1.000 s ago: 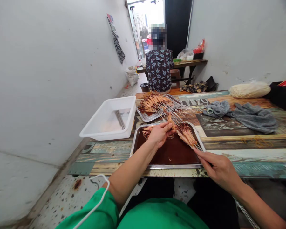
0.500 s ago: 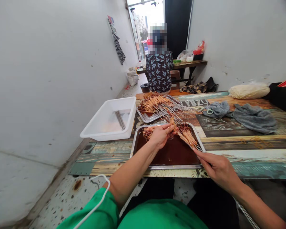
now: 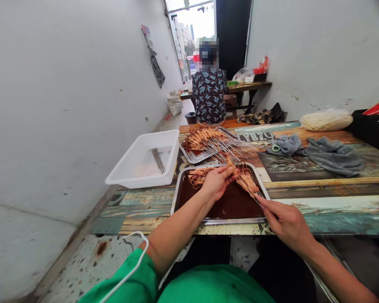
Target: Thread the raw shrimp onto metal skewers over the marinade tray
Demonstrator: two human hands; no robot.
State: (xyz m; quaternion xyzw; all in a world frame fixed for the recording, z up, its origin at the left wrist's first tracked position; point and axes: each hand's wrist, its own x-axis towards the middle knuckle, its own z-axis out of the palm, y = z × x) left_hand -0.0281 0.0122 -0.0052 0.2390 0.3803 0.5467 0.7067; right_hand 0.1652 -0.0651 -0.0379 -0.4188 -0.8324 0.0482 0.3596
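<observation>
A metal tray (image 3: 227, 219) with dark brown sauce sits at the table's near edge. My left hand (image 3: 217, 182) reaches over it and pinches a shrimp (image 3: 230, 162) at the tip of a thin metal skewer. My right hand (image 3: 284, 221) grips the near ends of the skewers (image 3: 255, 195), which slant over the tray's right side with several shrimp (image 3: 246, 178) threaded on. Loose shrimp (image 3: 197, 177) lie in the sauce at the tray's far left.
Behind stands a second metal tray (image 3: 192, 158) piled with skewered shrimp (image 3: 205, 135). A white plastic tub (image 3: 145, 160) sits left by the wall. Grey cloths (image 3: 333, 155) and a bag of noodles (image 3: 326, 120) lie right. A person (image 3: 210, 93) sits at a far table.
The view has shifted slightly. My left hand has slid a little toward me along the skewer while still pinching the shrimp. My right hand keeps its grip.
</observation>
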